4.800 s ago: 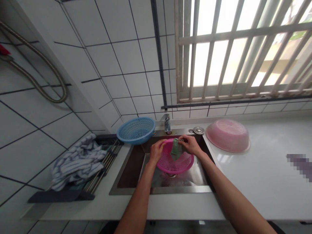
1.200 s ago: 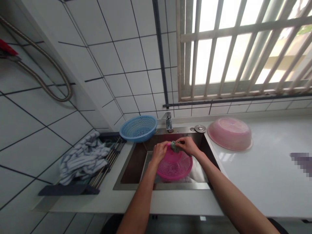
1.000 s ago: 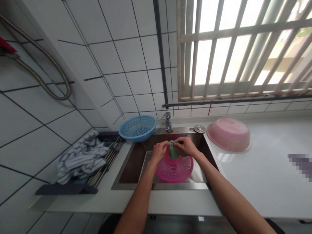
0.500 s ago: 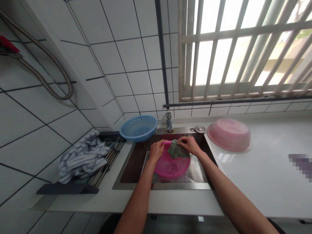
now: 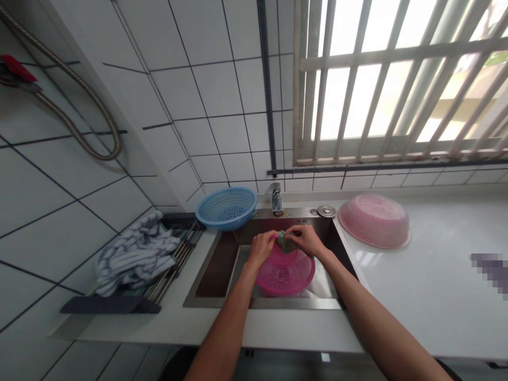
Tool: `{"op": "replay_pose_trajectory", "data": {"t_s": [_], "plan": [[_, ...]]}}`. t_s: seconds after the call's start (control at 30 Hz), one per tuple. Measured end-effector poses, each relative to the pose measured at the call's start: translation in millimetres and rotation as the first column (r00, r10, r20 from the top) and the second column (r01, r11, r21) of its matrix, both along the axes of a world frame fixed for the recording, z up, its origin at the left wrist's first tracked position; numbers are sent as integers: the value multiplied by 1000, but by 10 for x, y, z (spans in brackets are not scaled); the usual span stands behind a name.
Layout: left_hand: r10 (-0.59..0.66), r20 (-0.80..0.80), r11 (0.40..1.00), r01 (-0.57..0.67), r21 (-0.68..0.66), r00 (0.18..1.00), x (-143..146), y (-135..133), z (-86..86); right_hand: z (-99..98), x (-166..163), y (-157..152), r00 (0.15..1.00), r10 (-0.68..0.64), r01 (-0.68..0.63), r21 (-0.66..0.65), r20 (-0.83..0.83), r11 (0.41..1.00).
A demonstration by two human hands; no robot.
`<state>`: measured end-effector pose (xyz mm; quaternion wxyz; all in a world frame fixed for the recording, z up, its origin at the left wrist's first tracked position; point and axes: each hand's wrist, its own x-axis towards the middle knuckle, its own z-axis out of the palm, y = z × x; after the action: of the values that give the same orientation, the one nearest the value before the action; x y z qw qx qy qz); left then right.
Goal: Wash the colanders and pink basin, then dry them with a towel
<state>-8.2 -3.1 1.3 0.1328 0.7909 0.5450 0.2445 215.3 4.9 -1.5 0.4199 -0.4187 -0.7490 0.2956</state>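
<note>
A bright pink plastic colander [image 5: 284, 276] is held tilted over the sink [image 5: 214, 272]. My left hand [image 5: 262, 247] is closed on its upper rim, at the left. A grey-green cloth [image 5: 291, 246] is folded over that rim. My right hand [image 5: 306, 239] pinches the cloth with thumb and fingers, just right of the left hand. The cloth's far side and part of the rim are hidden behind my fingers.
A blue colander [image 5: 227, 208] leans behind the sink, left of the faucet [image 5: 277, 200]. An upturned pink basin [image 5: 373, 219] and a drain strainer [image 5: 326, 211] are on the right. A striped towel [image 5: 137, 254] lies on the rack [image 5: 174, 271] at left.
The colander's body has shifted slightly right and down. Both hands have come closer together at the rim, and the cloth is now bunched there with less of it hanging inside.
</note>
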Motion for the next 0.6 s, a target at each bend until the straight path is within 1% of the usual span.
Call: {"op": "replay_pose_trajectory", "data": {"t_s": [0.07,0.13,0.2,0.3,0.37,0.47,0.6], "plan": [[-32,-38,999,30,-30,999,60,-30,-21,2,-57,-31,999,45,-45,3,-4,999],[-18,-45,999,16,-33,999,77,-41,-11,2,-59,-29,1000,30,-29,13,-8,999],[44,0,999,-44,-6,999,33,-28,25,-12,3,16,999,-24,24,18,-32,1000],[162,132,984,-171,58,978,-84,13,79,-54,144,112,990,-100,101,-2,-103,995],[191,193,975,-208,75,962,-136,37,83,-77,203,153,983,-128,127,-17,-135,992],[145,201,983,-164,81,969,-140,65,45,-68,194,141,984,-129,127,-25,-120,992],[13,151,993,-31,115,989,-72,94,-25,32,63,35,997,-56,57,8,-45,998]]}}
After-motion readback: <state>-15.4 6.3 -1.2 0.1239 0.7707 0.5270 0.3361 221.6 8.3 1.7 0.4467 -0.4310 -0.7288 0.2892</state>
